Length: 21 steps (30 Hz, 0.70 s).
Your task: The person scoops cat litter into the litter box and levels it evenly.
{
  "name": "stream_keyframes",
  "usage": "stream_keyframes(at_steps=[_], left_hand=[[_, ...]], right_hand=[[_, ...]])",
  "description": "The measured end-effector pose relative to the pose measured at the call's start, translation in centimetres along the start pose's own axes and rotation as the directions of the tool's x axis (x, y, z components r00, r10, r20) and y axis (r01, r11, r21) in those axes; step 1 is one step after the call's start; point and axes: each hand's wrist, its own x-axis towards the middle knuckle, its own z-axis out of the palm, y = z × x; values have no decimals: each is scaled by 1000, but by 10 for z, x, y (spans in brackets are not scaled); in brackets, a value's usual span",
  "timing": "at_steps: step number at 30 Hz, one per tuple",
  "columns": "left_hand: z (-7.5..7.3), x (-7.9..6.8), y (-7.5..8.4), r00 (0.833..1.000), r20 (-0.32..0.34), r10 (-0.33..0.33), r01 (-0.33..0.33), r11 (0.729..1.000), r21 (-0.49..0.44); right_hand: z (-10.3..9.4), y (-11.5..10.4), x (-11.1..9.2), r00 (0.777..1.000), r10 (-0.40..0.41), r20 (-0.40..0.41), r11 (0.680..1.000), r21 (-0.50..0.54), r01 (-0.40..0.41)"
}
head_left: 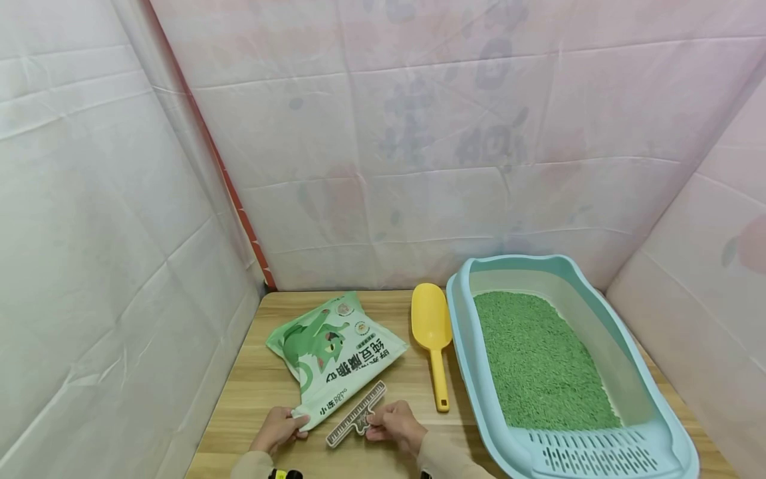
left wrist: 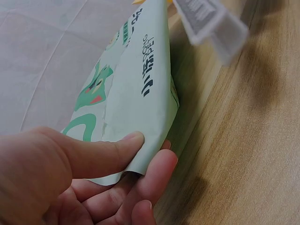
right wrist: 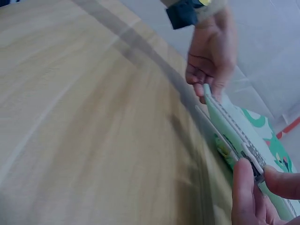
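Note:
A pale green cat litter bag (head_left: 341, 356) with a green cat printed on it lies on the table, its near edge folded over. My left hand (head_left: 276, 429) pinches the bag's near left corner, thumb on top and fingers beneath, as the left wrist view shows with the bag (left wrist: 126, 89) up close. My right hand (head_left: 396, 426) pinches the middle handle of a long clear sealing clip (head_left: 346, 426). The clip is held beside the bag's near edge. In the right wrist view the clip's long arms run along the folded edge; whether they touch it I cannot tell.
A yellow scoop (head_left: 432, 319) lies right of the bag, handle toward me. Beside it stands a light blue litter box (head_left: 463, 346) with green pellets (head_left: 538, 359) inside. White printed sheets (head_left: 383, 166) enclose the wooden table (head_left: 239, 392) at the back and sides.

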Motion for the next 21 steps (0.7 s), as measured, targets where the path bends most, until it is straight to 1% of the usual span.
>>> stream_keyframes(at_steps=[5,13,21], left_hand=[[0,0,-1,1000,4,2,-2,1000,7],[0,2,-2,1000,7,-9,9,1000,-2],[0,4,-4,1000,13,-14,14,1000,-10]], right_hand=[[-3,-4,9,999,33,-11,999,42,-33],[-6,-8,23,997,74,-20,995,74,-72],[-6,-14,33,996,77,-55,992,104,-71]])
